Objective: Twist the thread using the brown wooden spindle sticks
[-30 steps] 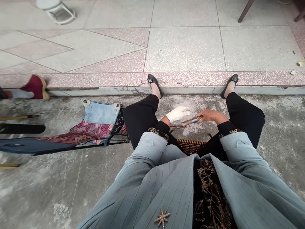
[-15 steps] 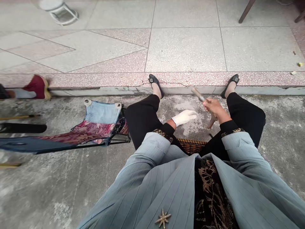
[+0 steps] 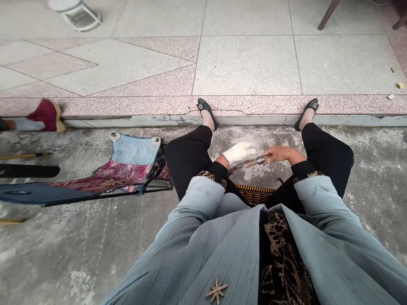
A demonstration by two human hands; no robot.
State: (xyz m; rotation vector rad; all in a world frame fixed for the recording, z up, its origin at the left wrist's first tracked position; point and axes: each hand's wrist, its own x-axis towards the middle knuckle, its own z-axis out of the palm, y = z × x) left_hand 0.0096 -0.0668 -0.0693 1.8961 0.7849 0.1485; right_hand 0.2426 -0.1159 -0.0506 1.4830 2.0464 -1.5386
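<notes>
My right hand [image 3: 282,153] is bare and closed on a brown wooden stick [image 3: 251,163] with silvery wire [image 3: 261,159] wound round it. The stick lies roughly level, its thin dark left end dipping toward my left wrist. In a white glove, my left hand [image 3: 240,151] is held just beyond the stick, fingers extended and slightly bent. Whether its palm touches the stick I cannot tell. Below both hands, between my knees, part of a brown woven wicker basket or seat [image 3: 256,194] shows.
A folding chair [image 3: 133,167] with denim and floral cloth stands at my left. Beyond it are another person's red shoe [image 3: 47,115] and a dark long object [image 3: 30,170]. A tiled step edge [image 3: 254,120] runs under my feet. A white stool [image 3: 81,17] stands farther back.
My right hand has turned the stick from pointing up and away to lying level toward the left. My left hand has shifted slightly left and away from me.
</notes>
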